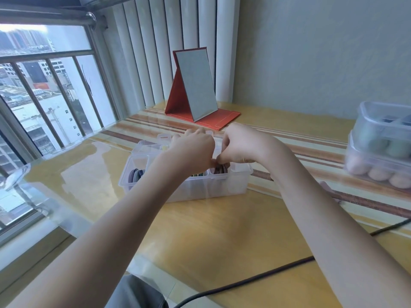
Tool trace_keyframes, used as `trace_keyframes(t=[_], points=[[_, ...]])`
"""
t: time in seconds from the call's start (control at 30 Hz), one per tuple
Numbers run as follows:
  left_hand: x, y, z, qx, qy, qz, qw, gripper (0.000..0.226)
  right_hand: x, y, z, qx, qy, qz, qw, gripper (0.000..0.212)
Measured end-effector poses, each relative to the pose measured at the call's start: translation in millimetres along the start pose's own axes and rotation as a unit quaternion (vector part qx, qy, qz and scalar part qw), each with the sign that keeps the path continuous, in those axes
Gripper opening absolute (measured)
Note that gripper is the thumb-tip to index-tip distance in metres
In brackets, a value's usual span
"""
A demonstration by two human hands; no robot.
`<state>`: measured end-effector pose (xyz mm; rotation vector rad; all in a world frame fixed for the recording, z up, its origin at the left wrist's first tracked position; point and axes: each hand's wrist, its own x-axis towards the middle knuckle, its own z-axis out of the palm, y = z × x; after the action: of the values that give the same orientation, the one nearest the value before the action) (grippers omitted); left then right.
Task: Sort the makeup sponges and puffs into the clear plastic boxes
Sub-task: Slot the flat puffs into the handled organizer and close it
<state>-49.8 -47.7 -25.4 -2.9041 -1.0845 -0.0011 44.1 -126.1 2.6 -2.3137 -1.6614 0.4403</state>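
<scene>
Head view. A clear compartment box [186, 174] sits at the centre of the table [222, 230], its long side running roughly nine to three o'clock. Round puffs stand on edge inside: a grey-purple stack [136, 174] in the compartment at the nine o'clock end, a brown-red stack [220, 168] in the compartment toward three o'clock. The middle compartment holds dark items, mostly hidden by the forearm; their type cannot be determined.

Left hand [195, 147] is over the box, fingers curled, knuckles toward twelve o'clock. Right hand [240, 144] is just beside it at three o'clock, fingers also curled. The fingertips of both hands meet above the box and pinch a thin clear plastic piece [216, 147]; whether it is a lid or a divider cannot be determined.

At three o'clock, well apart from the hands, two clear boxes [382, 138] are stacked at the table edge. The lower holds pink egg-shaped sponges [378, 173]; greenish sponges [391, 147] lie above them.

At twelve o'clock a folding mirror [195, 85] stands upright on a red stand. A black cable [255, 278] crosses the table from five to three o'clock. A window [44, 85] fills the nine o'clock side.
</scene>
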Motion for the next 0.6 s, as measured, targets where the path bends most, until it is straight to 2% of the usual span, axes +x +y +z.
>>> trace_keyframes(t=[0.07, 0.17, 0.3, 0.47, 0.6], points=[[0.4, -2.2, 1.9, -0.036, -0.012, 0.007, 0.999, 0.038, -0.3, -1.1, 1.1, -0.001, 0.009, 0.005, 1.0, 0.026], [0.5, -0.1, 2.7, -0.111, -0.023, -0.011, 0.993, 0.044, 1.6, -1.6, 3.3, -0.002, 0.013, 0.012, 1.0, 0.02], [3.6, 0.4, 15.5, -0.116, 0.042, -0.01, 0.992, 0.048, 2.9, 0.7, 1.5, -0.013, 0.002, 0.017, 1.0, 0.012], [-5.5, 5.9, 21.7, -0.144, 0.092, -0.022, 0.985, 0.038, 6.4, 8.8, -1.7, -0.012, -0.008, -0.02, 1.0, 0.025], [-9.5, 2.4, 16.7, -0.186, 0.119, -0.023, 0.975, 0.036, 10.6, 16.3, -2.4, 0.023, -0.024, -0.04, 0.999, 0.02]])
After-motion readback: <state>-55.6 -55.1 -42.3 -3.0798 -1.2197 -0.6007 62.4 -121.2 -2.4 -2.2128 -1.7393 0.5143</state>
